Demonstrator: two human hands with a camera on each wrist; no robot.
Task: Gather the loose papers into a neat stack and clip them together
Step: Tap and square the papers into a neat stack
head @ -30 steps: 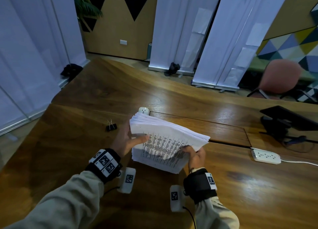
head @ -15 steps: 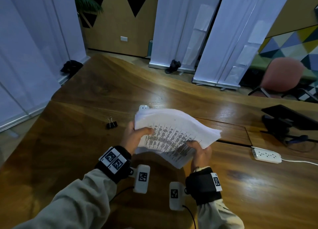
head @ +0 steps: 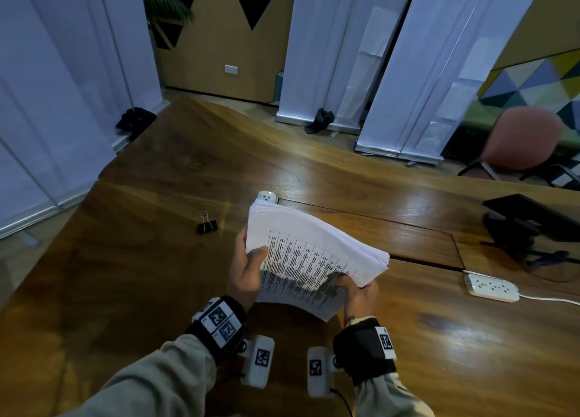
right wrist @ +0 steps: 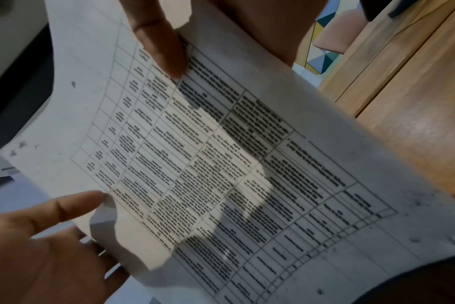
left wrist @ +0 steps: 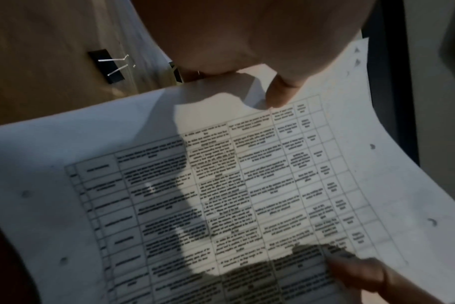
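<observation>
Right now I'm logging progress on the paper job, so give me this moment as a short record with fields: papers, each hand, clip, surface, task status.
papers: paper stack, printed table on top, held up off the table, sheets bowed, edges not fully square
left hand: left hand grips the stack's left edge, thumb on top
right hand: right hand grips the near right corner
clip: black binder clip lies on the table left of the stack, untouched
surface: wooden table
task status: gathered, not yet clipped
</observation>
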